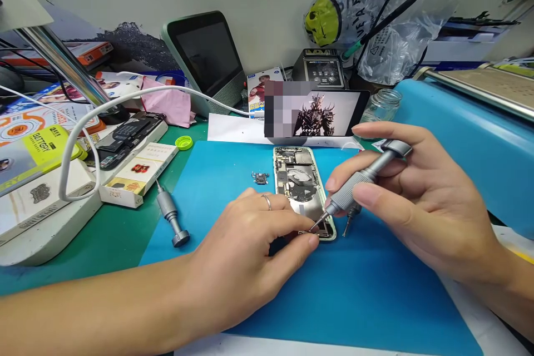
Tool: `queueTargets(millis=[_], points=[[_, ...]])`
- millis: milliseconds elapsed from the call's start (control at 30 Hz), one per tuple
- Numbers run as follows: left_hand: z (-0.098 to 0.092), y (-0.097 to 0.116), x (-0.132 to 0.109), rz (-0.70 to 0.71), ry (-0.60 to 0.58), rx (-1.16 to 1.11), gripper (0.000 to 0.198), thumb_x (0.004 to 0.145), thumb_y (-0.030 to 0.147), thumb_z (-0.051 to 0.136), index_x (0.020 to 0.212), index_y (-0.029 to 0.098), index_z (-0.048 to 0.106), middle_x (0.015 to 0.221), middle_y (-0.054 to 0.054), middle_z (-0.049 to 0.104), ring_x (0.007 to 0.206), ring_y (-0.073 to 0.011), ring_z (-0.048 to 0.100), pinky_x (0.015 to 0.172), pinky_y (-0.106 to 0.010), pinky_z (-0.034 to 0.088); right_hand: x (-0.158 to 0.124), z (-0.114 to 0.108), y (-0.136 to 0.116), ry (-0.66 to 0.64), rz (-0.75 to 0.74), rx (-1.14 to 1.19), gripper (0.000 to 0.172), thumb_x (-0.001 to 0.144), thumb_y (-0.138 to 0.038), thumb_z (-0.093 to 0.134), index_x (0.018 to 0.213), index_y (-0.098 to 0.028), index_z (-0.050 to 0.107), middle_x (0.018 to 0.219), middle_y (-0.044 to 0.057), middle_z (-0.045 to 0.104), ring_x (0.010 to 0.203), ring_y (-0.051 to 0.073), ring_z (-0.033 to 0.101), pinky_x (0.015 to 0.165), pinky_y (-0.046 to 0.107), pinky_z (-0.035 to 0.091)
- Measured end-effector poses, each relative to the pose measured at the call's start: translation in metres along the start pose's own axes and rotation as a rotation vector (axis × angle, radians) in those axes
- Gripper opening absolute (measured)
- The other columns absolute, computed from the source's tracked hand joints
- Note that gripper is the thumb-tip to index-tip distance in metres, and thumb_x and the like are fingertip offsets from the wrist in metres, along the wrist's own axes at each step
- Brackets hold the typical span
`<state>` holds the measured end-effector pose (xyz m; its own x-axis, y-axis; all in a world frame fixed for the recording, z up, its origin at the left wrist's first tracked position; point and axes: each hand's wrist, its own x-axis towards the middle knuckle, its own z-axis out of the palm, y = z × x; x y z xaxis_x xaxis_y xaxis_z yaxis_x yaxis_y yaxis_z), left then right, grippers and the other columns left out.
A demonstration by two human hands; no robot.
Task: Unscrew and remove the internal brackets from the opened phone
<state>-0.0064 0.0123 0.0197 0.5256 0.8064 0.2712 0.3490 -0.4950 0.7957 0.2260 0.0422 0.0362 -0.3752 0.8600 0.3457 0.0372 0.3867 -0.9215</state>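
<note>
An opened phone [303, 178] lies on the blue mat, its circuit board and inner parts bare. My left hand [258, 239], with a ring on one finger, closes its thumb and forefinger around the phone's lower end; the other fingertips are hidden. My right hand [421, 194] holds a grey precision screwdriver [354, 189] at a slant, its tip down at the phone's lower end beside my left fingertips. Whether the tip sits in a screw is too small to tell. Partly behind the right hand, another screwdriver [350, 219] lies by the phone. A small camera-like module [260, 178] rests left of the phone.
Another grey screwdriver [171, 214] lies on the left of the blue mat [225, 161]. Near it are a small box [139, 172], a green cap [184, 142] and a looping white cable [69, 161]. Behind stand a propped phone [329, 114], a tablet-like display [206, 55] and a glass jar [381, 104].
</note>
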Motion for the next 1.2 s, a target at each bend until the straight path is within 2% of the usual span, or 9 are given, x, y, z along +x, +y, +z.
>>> queueTargets(millis=[333, 633, 800, 1000, 1200], points=[[-0.0002, 0.0026, 0.0003, -0.029, -0.024, 0.026, 0.022, 0.105, 0.018, 0.062, 0.087, 0.022, 0.074, 0.084, 0.005, 0.073, 0.076, -0.0136, 0.063, 0.073, -0.033, 0.035, -0.0009, 0.0007, -0.0012, 0.011, -0.007, -0.037, 0.044, 0.099, -0.017, 0.067, 0.136, -0.038, 0.057, 0.095, -0.006, 0.079, 0.073, 0.008, 0.074, 0.069, 0.012, 0.064], [-0.0004, 0.0045, -0.0006, -0.074, -0.033, 0.061, 0.019, 0.103, 0.017, 0.061, 0.093, 0.022, 0.077, 0.080, 0.006, 0.073, 0.073, -0.0141, 0.063, 0.072, -0.035, 0.033, -0.0012, 0.0025, -0.0040, 0.052, -0.014, -0.053, 0.042, 0.098, -0.016, 0.068, 0.132, -0.038, 0.059, 0.093, -0.006, 0.079, 0.072, 0.009, 0.073, 0.069, 0.014, 0.064], [-0.0006, 0.0037, 0.0016, -0.059, -0.040, 0.069, 0.022, 0.104, 0.018, 0.060, 0.090, 0.022, 0.076, 0.083, 0.005, 0.074, 0.074, -0.0148, 0.063, 0.070, -0.035, 0.032, -0.0011, 0.0034, -0.0048, 0.066, 0.008, -0.077, 0.042, 0.098, -0.018, 0.068, 0.133, -0.039, 0.058, 0.094, -0.006, 0.079, 0.072, 0.010, 0.072, 0.067, 0.016, 0.063], [-0.0006, 0.0050, 0.0006, -0.068, -0.039, 0.051, 0.020, 0.105, 0.017, 0.059, 0.099, 0.024, 0.077, 0.088, 0.006, 0.076, 0.079, -0.0155, 0.066, 0.072, -0.035, 0.033, -0.0027, 0.0029, -0.0056, 0.078, 0.006, -0.106, 0.042, 0.098, -0.020, 0.069, 0.133, -0.039, 0.058, 0.093, -0.005, 0.079, 0.072, 0.012, 0.073, 0.065, 0.020, 0.063], [-0.0004, 0.0053, -0.0005, -0.073, -0.042, 0.052, 0.019, 0.104, 0.017, 0.060, 0.098, 0.023, 0.077, 0.088, 0.005, 0.076, 0.078, -0.0163, 0.066, 0.072, -0.036, 0.033, -0.0036, 0.0020, -0.0056, 0.075, 0.004, -0.102, 0.042, 0.097, -0.021, 0.071, 0.133, -0.039, 0.058, 0.093, -0.004, 0.079, 0.070, 0.013, 0.072, 0.063, 0.023, 0.064]])
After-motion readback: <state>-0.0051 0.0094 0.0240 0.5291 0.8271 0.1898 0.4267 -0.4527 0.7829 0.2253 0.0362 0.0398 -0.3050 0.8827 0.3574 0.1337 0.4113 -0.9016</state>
